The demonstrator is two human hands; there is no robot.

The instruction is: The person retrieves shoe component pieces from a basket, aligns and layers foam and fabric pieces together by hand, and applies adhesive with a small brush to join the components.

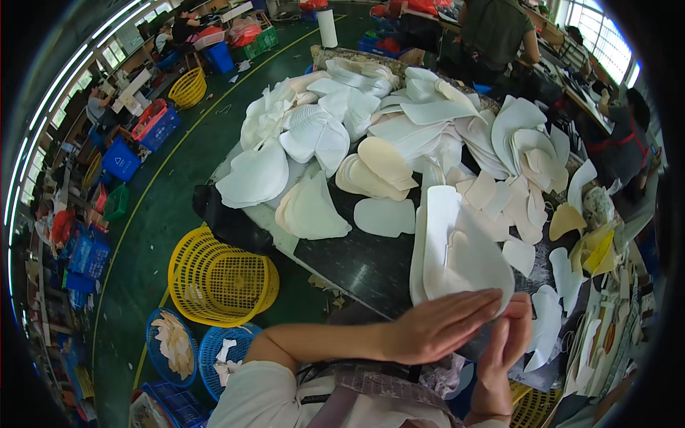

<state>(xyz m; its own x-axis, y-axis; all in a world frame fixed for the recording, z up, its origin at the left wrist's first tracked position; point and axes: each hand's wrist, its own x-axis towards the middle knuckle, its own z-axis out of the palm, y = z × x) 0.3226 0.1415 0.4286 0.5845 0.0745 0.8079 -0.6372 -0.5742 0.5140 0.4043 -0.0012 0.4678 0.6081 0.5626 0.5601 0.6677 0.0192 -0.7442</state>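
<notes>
A stack of large white cut sheets, rounded at the near end, slants in front of me at the table's near edge. A small cream piece with a slit lies on top of it. My left hand reaches across from the left, its fingers straight and laid along the stack's near edge; its thumb is hidden. Just to the right, my right hand has bent fingers closed at the near right corner of the stack. A pale rounded rectangular piece lies left of the stack.
Piles of white and cream cut pieces cover the far part of the dark table. A yellow basket and blue baskets with scraps stand on the green floor at left. More pieces lie at right. A person stands beyond the table.
</notes>
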